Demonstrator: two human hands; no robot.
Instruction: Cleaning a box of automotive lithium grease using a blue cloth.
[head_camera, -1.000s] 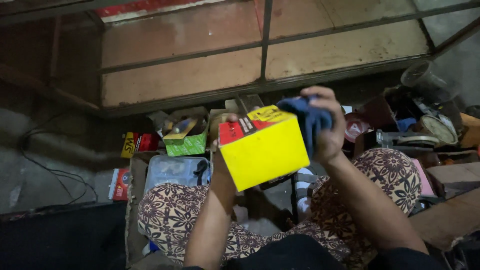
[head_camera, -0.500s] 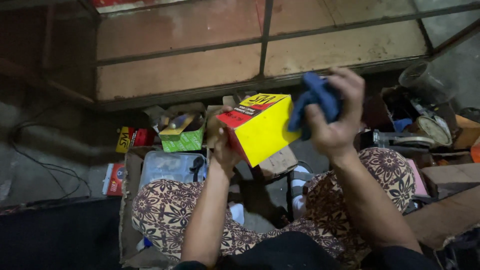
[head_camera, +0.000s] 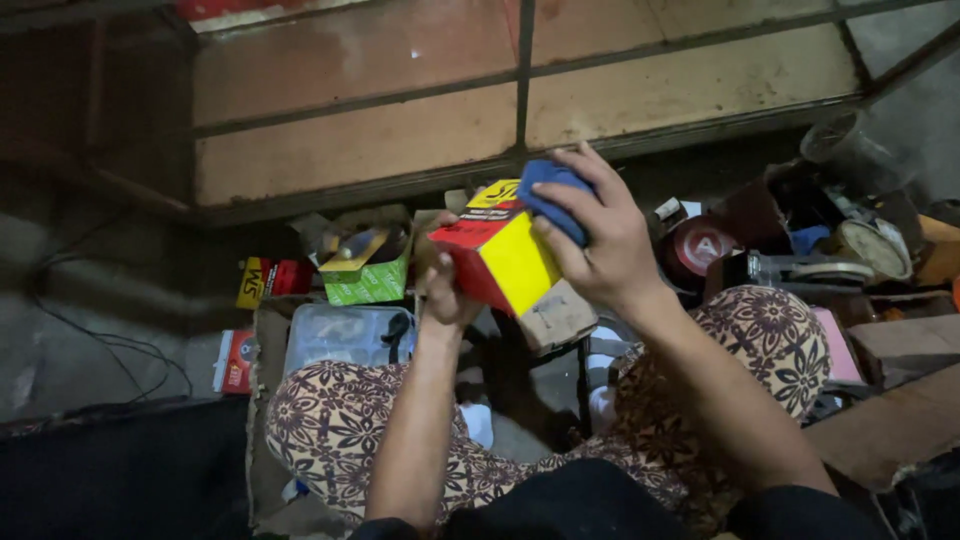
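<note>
A yellow-and-red box (head_camera: 497, 258) is being gripped from below by the left hand (head_camera: 445, 290); a blue cloth (head_camera: 553, 198) is being pressed on its top by the right hand (head_camera: 600, 240).

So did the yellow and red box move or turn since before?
Yes. The yellow and red box has turned: its yellow face looks narrower and its red side shows more. It also sits closer to the green box.

Two hands, one yellow-red box (head_camera: 500, 255), one blue cloth (head_camera: 552, 195), one green box (head_camera: 368, 280).
</note>
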